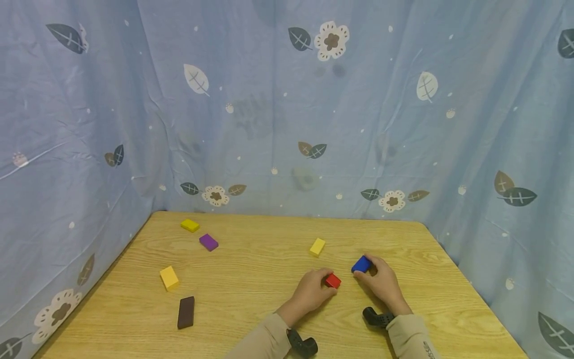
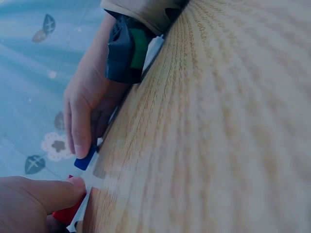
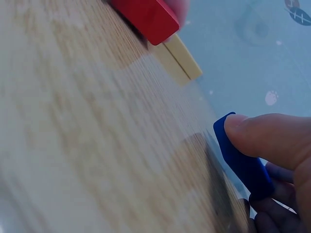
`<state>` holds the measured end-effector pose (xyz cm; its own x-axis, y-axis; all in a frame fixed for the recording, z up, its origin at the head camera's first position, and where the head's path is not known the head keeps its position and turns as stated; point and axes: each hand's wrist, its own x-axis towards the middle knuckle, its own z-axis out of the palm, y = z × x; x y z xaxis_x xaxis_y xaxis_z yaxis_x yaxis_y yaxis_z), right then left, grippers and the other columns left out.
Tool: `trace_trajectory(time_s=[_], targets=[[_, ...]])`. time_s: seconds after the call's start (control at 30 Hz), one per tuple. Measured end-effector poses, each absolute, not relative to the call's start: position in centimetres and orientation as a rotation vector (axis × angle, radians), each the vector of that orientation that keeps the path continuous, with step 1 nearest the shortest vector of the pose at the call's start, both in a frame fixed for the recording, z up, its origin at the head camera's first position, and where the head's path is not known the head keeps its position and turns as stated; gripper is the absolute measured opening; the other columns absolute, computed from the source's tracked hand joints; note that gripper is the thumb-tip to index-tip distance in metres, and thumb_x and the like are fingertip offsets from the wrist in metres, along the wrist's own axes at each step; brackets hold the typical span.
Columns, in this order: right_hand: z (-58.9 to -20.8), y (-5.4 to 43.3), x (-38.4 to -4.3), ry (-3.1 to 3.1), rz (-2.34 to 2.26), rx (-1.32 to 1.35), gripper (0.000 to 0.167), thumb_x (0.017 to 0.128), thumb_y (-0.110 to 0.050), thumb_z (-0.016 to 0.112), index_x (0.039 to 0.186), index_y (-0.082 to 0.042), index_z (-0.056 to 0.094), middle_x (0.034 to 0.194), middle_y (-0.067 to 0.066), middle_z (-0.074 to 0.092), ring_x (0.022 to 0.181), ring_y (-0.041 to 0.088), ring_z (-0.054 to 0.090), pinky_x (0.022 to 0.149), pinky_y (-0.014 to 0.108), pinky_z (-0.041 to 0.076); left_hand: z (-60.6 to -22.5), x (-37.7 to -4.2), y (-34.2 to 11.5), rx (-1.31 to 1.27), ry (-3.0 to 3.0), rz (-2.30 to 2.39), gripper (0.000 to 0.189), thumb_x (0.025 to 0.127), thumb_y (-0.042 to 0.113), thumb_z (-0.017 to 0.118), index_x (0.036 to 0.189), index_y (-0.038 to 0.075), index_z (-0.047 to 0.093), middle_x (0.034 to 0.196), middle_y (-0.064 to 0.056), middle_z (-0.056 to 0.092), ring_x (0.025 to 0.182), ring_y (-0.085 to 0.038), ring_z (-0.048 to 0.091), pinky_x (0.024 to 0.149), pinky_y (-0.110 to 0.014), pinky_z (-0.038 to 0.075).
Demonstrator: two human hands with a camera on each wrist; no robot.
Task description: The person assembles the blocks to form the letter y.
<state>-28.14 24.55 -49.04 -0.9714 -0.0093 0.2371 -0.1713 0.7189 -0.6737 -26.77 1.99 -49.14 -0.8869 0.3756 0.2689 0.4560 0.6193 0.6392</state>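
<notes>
A red block [image 1: 333, 280] is pinched between the thumb and fingers of my left hand [image 1: 311, 290], right of the table's middle. My right hand [image 1: 383, 283] pinches a blue block [image 1: 361, 264] a short way to the right of the red one. In the right wrist view the blue block [image 3: 243, 160] is held slightly above the wood, with a dark shadow beneath it. That view also shows the red block [image 3: 148, 19] near the tabletop. Beyond the two hands lies a pale yellow block [image 1: 317, 247], touched by neither.
On the table's left side lie a yellow block [image 1: 190, 225], a purple block [image 1: 209, 242], an orange-yellow block [image 1: 169, 278] and a dark brown block [image 1: 186, 312]. A patterned blue curtain [image 1: 269, 124] hangs around the wooden table [image 1: 251, 279] at the back and sides.
</notes>
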Motion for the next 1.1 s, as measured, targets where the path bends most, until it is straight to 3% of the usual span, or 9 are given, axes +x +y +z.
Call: trace_trajectory(time_s=[0.07,0.47,0.9,1.1], targets=[[-49.03,24.54,-28.13,-2.709,1.091,0.141,0.071,0.086,-0.036,0.069,0.141,0.001,0.041,0.141,0.028,0.042,0.127,0.046,0.042,0.102,0.056,0.041,-49.24,-26.80,2.00,-0.688,-2.720,-1.159,0.045,0.084,0.023,0.073,0.124,0.008,0.061,0.116,-0.005,0.067,0.107,-0.021,0.062,0.091,-0.032,0.051],[-48.99,24.54,-28.07,-2.700,1.109,0.119,0.071,0.086,-0.034,0.070,0.140,0.001,0.042,0.141,0.027,0.042,0.126,0.045,0.044,0.100,0.055,0.043,-49.25,-26.93,2.08,-0.640,-2.645,-1.378,0.044,0.082,0.014,0.074,0.123,0.004,0.060,0.117,-0.008,0.067,0.111,-0.021,0.061,0.094,-0.033,0.051],[-48.70,24.39,-28.14,-2.665,1.165,0.113,0.077,0.082,-0.043,0.071,0.141,-0.003,0.042,0.139,0.025,0.044,0.124,0.045,0.046,0.098,0.054,0.045,-48.96,-26.80,2.08,-0.583,-2.621,-1.451,0.044,0.081,0.014,0.075,0.122,0.003,0.061,0.114,-0.009,0.067,0.108,-0.021,0.062,0.092,-0.035,0.051],[-48.61,24.00,-28.17,-2.591,1.227,0.175,0.074,0.080,-0.038,0.075,0.138,-0.002,0.046,0.137,0.024,0.046,0.125,0.046,0.045,0.099,0.056,0.044,-48.78,-26.74,2.10,-0.568,-2.613,-1.493,0.044,0.080,0.013,0.076,0.120,0.003,0.061,0.114,-0.009,0.068,0.107,-0.021,0.063,0.091,-0.035,0.052]])
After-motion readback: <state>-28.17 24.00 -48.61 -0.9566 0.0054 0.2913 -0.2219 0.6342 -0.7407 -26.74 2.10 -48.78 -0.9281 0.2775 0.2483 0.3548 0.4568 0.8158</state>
